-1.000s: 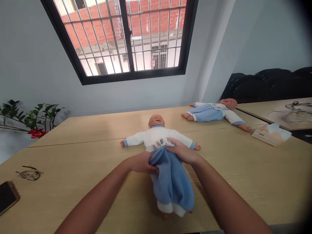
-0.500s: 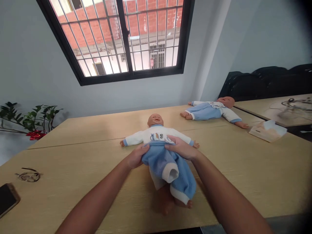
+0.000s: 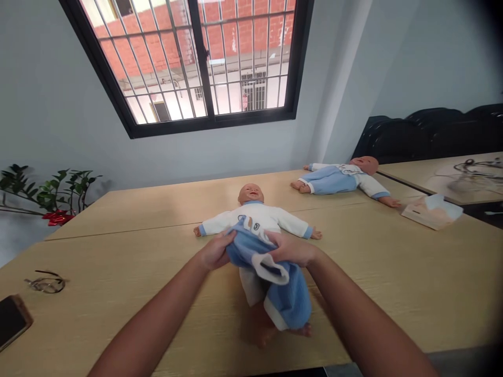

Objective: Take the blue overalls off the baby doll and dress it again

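Observation:
A baby doll [image 3: 251, 194] lies on its back in front of me, arms spread, in a white top with blue cuffs. Blue pants [image 3: 294, 298] with white leg cuffs lie over its lower body. One leg of the pants covers the doll's leg on the right, and its foot sticks out below. The other leg of the pants is loose and bunched over the belly, its white cuff gaping. My left hand [image 3: 216, 250] is closed on the waist side of the pants. My right hand [image 3: 293, 248] pinches the fabric beside the loose white cuff.
A second doll [image 3: 334, 179] in similar clothes lies at the back right, near a tissue packet [image 3: 426, 211]. Eyeglasses [image 3: 47, 283] and a phone [image 3: 13, 322] rest at the left of the table [image 3: 157, 324]. A plant [image 3: 70, 193] stands beyond the left edge.
My right hand has shifted down from the waistband toward the loose leg. The loose cuff has risen and turned, and the waistband has tilted up on the left.

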`<state>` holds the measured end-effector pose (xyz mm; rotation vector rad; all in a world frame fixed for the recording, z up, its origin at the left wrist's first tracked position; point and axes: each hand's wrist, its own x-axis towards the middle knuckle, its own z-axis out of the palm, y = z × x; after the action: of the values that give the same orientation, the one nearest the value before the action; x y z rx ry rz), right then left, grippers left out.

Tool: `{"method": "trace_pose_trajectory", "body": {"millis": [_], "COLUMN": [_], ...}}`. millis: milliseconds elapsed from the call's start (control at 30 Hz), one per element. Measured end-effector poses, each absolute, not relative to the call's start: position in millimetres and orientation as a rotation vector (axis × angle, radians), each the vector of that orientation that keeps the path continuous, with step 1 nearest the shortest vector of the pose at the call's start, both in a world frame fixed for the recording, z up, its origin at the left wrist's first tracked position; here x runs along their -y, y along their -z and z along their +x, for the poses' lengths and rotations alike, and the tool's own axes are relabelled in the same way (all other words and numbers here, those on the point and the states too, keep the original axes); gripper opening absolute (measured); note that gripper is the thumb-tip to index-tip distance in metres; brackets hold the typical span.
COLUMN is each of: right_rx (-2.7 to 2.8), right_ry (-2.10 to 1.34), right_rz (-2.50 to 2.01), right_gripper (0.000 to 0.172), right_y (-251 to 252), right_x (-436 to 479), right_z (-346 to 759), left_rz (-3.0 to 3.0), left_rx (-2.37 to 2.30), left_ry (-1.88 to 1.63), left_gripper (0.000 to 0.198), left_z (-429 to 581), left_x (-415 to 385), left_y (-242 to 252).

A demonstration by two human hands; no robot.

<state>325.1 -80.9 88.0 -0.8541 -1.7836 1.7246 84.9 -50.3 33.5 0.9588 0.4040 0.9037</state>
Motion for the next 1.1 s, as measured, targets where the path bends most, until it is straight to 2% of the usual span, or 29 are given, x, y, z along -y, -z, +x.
{"method": "trace_pose_trajectory", "body": {"millis": [100,300,400,500,600,700,800,933,1000,1100], "right_rx": [1.730,1.388,1.306,1.351,1.471,1.432,1.357,1.400,1.512,1.684], "right_ry": [-1.634,-1.605,-1.618,-1.715,-1.833,-1.825,-1.784,-1.910,-1.909,-1.759], "right_rz": [-0.929,-0.774,-0.731,-0.722,-0.713,-0.722,-0.708,-0.633,-0.648,-0.718], "right_gripper": [0.054,0.055,0.056,0.062,0.068,0.069,0.070,0.070,0.065,0.057], "right_y": [-84,-72,-71,-75,-78,-81,-82,-86,-89,-95], "right_x": [76,74,79,84,86,85,84,87,89,91], "right_z": [325,316,310,308,312,319,326,331,329,323], "left_rz": [0.895,1.260,1.406,1.291,1.108,1.104,1.284,1.554,1.631,1.627], "left_rx": [-0.417,-0.469,-0.539,-0.608,-0.568,-0.494,-0.492,-0.472,-0.488,-0.630], "left_ry": [-0.913,-0.546,-0.430,-0.653,-0.887,-0.920,-0.742,-0.353,-0.346,-0.597], "left_gripper": [0.047,0.071,0.059,0.046,0.052,0.048,0.054,0.064,0.069,0.083], "left_z": [92,88,83,84,87,89,85,83,84,87], "left_x": [57,69,66,63,63,70,78,91,98,108], "left_y": [-34,-39,-45,-46,-44,-46,-55,-69,-70,-63]}}
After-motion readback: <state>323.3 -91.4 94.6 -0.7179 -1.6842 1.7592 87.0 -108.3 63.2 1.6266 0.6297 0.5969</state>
